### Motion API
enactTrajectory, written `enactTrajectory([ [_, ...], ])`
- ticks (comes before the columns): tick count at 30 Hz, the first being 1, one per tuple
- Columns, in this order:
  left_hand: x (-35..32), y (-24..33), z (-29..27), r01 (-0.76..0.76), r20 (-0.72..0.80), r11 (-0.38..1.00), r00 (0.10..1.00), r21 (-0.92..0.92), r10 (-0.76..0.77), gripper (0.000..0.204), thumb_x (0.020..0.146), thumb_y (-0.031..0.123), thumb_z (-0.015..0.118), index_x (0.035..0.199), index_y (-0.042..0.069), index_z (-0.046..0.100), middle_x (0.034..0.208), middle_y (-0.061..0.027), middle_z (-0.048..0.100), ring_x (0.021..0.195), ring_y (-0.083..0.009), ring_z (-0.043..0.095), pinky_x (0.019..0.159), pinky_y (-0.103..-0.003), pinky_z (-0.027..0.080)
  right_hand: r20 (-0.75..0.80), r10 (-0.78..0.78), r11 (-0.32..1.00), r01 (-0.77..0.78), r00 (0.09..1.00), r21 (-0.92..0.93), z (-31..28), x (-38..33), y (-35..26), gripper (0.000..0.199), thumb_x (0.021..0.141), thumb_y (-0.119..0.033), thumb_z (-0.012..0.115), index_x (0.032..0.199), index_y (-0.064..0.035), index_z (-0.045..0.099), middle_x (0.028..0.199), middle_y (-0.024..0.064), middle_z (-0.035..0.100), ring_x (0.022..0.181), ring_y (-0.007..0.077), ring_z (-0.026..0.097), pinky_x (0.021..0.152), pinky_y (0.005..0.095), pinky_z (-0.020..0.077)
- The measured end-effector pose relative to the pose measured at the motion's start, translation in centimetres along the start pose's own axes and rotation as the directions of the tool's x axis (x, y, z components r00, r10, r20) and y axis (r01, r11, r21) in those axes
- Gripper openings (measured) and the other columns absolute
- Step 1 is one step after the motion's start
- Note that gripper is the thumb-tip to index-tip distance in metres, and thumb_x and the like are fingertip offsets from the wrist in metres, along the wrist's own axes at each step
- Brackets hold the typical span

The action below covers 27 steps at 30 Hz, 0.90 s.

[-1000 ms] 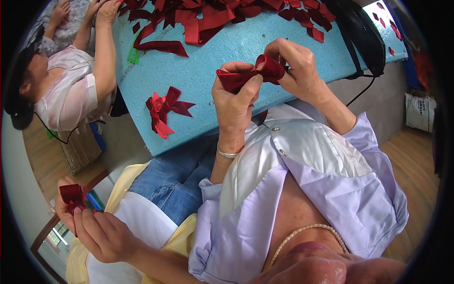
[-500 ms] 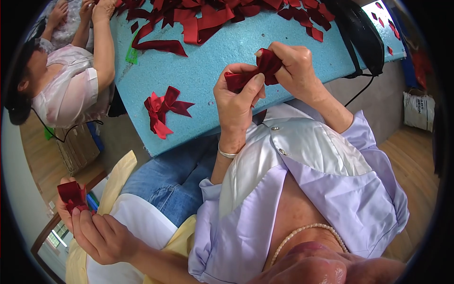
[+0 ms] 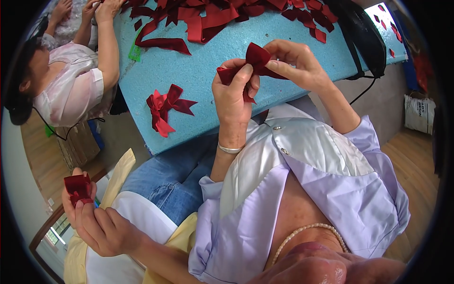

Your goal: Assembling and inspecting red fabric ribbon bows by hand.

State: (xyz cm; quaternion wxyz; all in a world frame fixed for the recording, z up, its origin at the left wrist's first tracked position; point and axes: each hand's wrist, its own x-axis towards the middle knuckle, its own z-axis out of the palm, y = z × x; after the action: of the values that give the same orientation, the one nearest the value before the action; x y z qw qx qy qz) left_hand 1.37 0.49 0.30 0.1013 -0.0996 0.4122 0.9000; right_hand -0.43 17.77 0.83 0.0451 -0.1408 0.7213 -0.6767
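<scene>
A dark red velvet ribbon bow (image 3: 257, 56) is held up over the near edge of the blue table. My left hand (image 3: 235, 92) pinches its middle between thumb and fingers, with one loop beside the fingers and a tail below. From the right, my right hand (image 3: 300, 66) has thumb and fingertips at the bow's right side, where a tail sticks out under the thumb. Part of the knot is hidden by my left thumb. To the left on the table lies a finished-looking red bow (image 3: 165, 109) with spread tails.
A heap of red ribbon pieces (image 3: 208, 23) covers the far side of the blue table (image 3: 189, 71). A black bag (image 3: 364, 42) hangs at its right edge. On the lower left, a co-worker's hands (image 3: 101, 227) hold another red bow; a second co-worker (image 3: 71, 80) sits further off.
My right hand has shifted from the bow's top loop to its right side, its fingers more extended. The bow has turned, with one loop now pointing up. The neighbouring co-worker's bow moved slightly.
</scene>
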Motion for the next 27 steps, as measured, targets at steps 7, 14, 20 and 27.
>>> enactTrajectory([
  [7, 0.6, -1.2, 0.5, -0.066, -0.058, 0.997, 0.996, -0.037, 0.064, 0.015, 0.083, 0.003, 0.067, 0.094, 0.001, 0.057, 0.069, -0.0056, 0.058, 0.053, -0.0099, 0.051, 0.045, -0.021, 0.037, 0.058, 0.264, 0.934, -0.27, 0.963, 0.234, 1.5, -2.0, 1.0, 0.017, 0.088, -0.006, 0.066, 0.1, 0.0027, 0.059, 0.085, 0.0024, 0.062, 0.077, 0.0084, 0.058, 0.065, 0.0224, 0.0464],
  [14, 0.6, -0.4, 0.5, -0.055, -0.037, 0.995, 0.998, 0.082, 0.059, 0.022, 0.082, 0.001, 0.069, 0.099, 0.0, 0.054, 0.076, -0.0065, 0.06, 0.055, -0.0097, 0.052, 0.046, -0.021, 0.038, -0.106, 0.14, 0.932, -0.095, 0.984, 0.349, 2.4, -1.3, 0.5, 0.022, 0.087, -0.011, 0.068, 0.103, 0.0013, 0.059, 0.083, 0.0017, 0.063, 0.076, 0.0074, 0.057, 0.066, 0.0209, 0.0447],
  [20, -0.2, 0.8, 0.1, -0.093, 0.003, 0.984, 0.996, 0.155, 0.094, 0.03, 0.083, 0.001, 0.068, 0.107, 0.002, 0.05, 0.089, -0.0079, 0.064, 0.068, -0.0117, 0.06, 0.053, -0.021, 0.046, -0.151, 0.169, 0.963, -0.131, 0.974, 0.234, 2.1, -0.1, 0.6, 0.02, 0.088, -0.017, 0.067, 0.098, 0.0001, 0.063, 0.085, 0.0017, 0.064, 0.076, 0.0065, 0.057, 0.067, 0.0208, 0.0451],
  [27, -0.2, 1.5, -2.8, -0.205, -0.09, 0.978, 0.976, -0.045, 0.2, 0.03, 0.084, 0.001, 0.068, 0.108, 0.003, 0.051, 0.097, -0.0073, 0.065, 0.084, -0.0131, 0.062, 0.07, -0.025, 0.052, -0.103, 0.244, 0.906, -0.189, 0.964, 0.378, 2.8, 0.1, 0.8, 0.017, 0.088, -0.015, 0.067, 0.096, -0.0004, 0.064, 0.085, 0.0014, 0.064, 0.076, 0.0059, 0.057, 0.067, 0.0209, 0.0454],
])
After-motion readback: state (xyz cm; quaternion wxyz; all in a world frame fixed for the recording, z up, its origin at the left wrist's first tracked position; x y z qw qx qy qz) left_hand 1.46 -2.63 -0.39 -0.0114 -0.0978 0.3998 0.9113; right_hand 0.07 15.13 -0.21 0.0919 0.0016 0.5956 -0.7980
